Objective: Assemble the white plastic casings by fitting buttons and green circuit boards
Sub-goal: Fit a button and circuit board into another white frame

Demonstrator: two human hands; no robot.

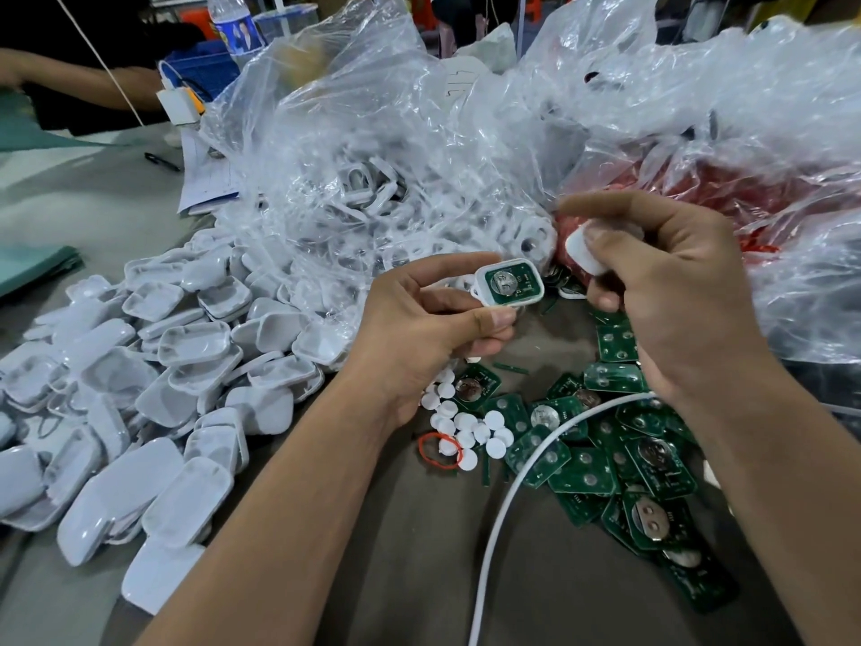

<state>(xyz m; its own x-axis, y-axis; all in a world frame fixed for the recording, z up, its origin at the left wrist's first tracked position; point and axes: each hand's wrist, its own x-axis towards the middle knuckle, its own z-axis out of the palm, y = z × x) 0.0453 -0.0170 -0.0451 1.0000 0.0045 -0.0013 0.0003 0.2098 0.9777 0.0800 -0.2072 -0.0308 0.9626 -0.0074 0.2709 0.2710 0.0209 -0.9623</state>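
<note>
I see left hand (433,314) grip pinching white rounded plastic casing (509,283), green circuit board seated inside. Right hand (652,282) grip curled round white plastic cover (583,254), mostly hidden by fingers.

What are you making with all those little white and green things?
A person is putting small gadgets together. The left hand holds a white casing with a green circuit board already sitting inside it. The right hand pinches another white piece beside it. Loose round buttons, spare boards and a heap of casings lie on the table.
</note>
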